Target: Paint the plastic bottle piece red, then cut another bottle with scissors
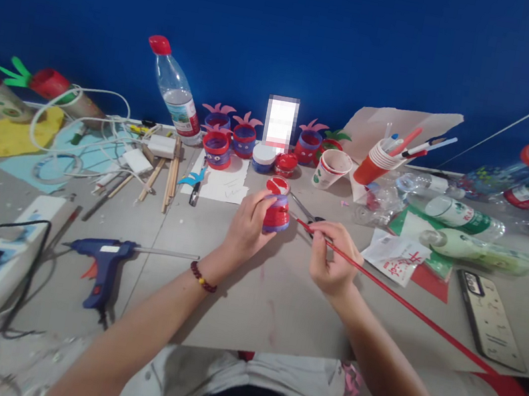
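My left hand [248, 226] is closed around a small red-and-purple painted cup [276, 215], holding it just above the table on its side or tilted; its base is hard to make out. My right hand [335, 258] pinches a long red paintbrush [385, 284]. The brush tip points at the cup's right side, close to it; whether they touch I cannot tell. Just behind the cup lies a red-and-white round lid [277, 185]. A red paint jar [285, 163] and a white-lidded blue jar [264, 157] stand beyond. Scissors [310, 214] lie partly behind my right hand.
Painted cups with paper leaves, such as the red one [217, 149], line the back. A water bottle [177, 99], paper cup [332, 169] and pen cup [379, 163] stand nearby. A glue gun [108, 266] and power strip [14, 257] lie left; a phone [491, 320] lies right.
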The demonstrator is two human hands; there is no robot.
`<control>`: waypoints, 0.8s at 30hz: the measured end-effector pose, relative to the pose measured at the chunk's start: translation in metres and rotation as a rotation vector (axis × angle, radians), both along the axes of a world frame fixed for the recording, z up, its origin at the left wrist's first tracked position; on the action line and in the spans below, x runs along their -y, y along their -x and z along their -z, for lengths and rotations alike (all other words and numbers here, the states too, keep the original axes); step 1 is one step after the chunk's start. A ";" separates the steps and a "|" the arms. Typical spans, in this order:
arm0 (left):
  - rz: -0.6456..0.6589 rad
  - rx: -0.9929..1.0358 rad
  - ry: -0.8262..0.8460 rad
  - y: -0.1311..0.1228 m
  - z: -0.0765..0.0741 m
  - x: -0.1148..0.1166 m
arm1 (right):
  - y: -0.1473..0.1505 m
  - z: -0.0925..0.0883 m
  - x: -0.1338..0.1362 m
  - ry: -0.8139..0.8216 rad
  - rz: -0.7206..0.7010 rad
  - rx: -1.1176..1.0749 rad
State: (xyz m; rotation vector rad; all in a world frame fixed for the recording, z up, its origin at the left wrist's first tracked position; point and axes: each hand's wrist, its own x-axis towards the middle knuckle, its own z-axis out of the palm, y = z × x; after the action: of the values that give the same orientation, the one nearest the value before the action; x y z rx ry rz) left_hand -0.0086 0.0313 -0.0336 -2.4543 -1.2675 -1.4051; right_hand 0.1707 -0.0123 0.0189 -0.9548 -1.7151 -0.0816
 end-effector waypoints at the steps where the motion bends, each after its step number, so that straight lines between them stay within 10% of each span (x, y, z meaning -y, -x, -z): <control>1: -0.001 0.005 0.002 0.000 0.000 0.000 | -0.002 0.000 -0.001 -0.004 0.013 0.004; 24: -0.082 -0.116 0.032 -0.001 0.001 0.001 | 0.012 0.016 0.009 -0.035 -0.196 0.117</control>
State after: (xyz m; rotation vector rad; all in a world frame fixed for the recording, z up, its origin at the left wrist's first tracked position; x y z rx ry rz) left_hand -0.0071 0.0301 -0.0350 -2.4337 -1.3581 -1.2138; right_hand 0.1589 -0.0210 0.0029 -0.7648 -1.9003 -0.0390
